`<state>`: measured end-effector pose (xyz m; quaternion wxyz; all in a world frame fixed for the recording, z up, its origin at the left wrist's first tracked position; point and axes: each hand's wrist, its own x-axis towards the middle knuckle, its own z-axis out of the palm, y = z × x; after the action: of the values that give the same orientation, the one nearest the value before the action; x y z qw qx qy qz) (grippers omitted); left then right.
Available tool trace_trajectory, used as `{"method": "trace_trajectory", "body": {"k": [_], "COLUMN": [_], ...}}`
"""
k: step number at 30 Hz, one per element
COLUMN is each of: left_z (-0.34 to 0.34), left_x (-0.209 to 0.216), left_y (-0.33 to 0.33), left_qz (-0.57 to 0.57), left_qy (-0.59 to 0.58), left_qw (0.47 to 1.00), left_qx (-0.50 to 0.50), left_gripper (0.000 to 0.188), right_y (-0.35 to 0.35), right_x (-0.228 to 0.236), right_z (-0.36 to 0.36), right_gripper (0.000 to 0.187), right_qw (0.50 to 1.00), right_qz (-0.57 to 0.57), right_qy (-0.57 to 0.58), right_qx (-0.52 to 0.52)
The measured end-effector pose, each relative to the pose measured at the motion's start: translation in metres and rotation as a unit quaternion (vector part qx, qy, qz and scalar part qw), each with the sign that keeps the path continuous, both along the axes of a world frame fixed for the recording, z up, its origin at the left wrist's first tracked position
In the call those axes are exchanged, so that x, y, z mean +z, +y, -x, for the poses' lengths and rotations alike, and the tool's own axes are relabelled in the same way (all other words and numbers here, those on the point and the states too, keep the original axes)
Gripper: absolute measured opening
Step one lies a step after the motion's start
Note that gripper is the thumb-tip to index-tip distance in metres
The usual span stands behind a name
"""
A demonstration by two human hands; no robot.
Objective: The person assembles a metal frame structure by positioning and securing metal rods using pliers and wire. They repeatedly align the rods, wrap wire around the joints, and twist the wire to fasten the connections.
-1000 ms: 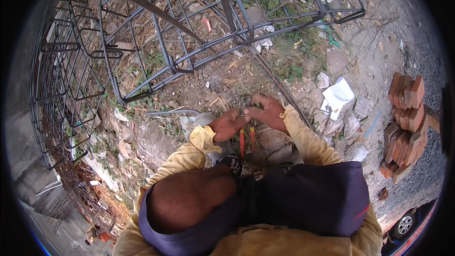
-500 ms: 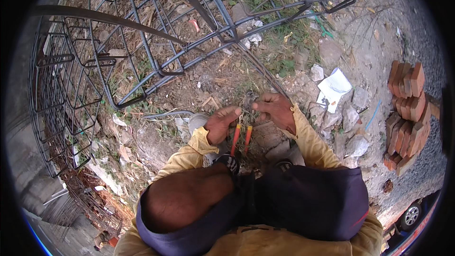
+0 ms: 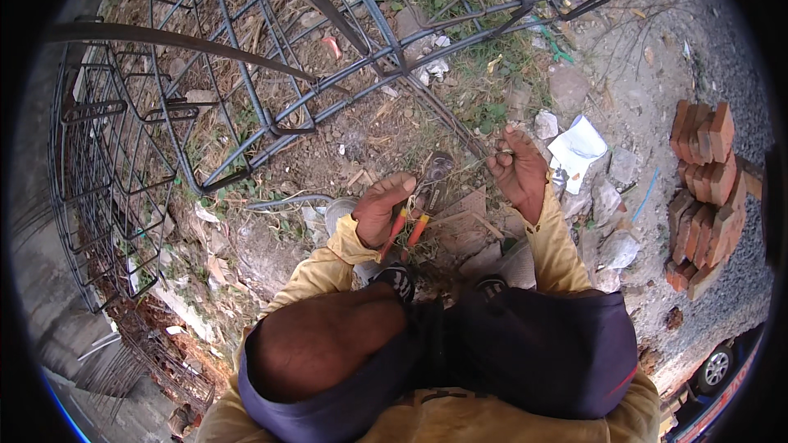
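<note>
My right hand (image 3: 519, 176) is pinched on a thin wire (image 3: 506, 152); whether my left hand (image 3: 377, 207) grips anything, I cannot tell. The pliers (image 3: 419, 228) are between my hands, just beside the left. A loose wire end could, I judge, spring back and prick me if pulled hard. Ahead, the rebar cage (image 3: 397, 56) limits my reach; rubble (image 3: 607, 201), paper (image 3: 579, 150) and bricks (image 3: 712, 141) lie rightward.

One hand-tool (image 3: 439, 167), two red-orange handles (image 3: 419, 228), two shoes (image 3: 398, 281), one large white sheet (image 3: 579, 152), one wheel (image 3: 716, 367).
</note>
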<state>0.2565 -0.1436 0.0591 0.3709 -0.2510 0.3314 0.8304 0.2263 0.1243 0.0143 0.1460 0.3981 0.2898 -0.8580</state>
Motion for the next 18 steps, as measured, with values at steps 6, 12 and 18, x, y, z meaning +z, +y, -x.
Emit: {"method": "trace_trajectory", "body": {"k": [6,12,18], "left_z": [0.008,0.012,0.021], "left_x": [-0.006,0.001,0.015], "left_y": [-0.021,0.003,0.017], "left_qz": [0.018,0.046,0.215], "left_qy": [-0.022,0.051,0.026], "left_qw": [0.995,0.996,0.975], "left_qx": [0.091,0.051,0.051], "left_gripper": [0.011,0.010,0.008], "right_y": [0.008,-0.038,-0.047], "right_x": [0.030,0.033,0.011], "right_z": [0.014,0.001,-0.012], "right_gripper": [0.047,0.050,0.034], "right_qw": [0.935,0.844,0.873], "right_qz": [-0.301,-0.190,-0.278], "right_qy": [0.098,0.233,0.199], "right_qx": [0.157,0.444,0.349]}}
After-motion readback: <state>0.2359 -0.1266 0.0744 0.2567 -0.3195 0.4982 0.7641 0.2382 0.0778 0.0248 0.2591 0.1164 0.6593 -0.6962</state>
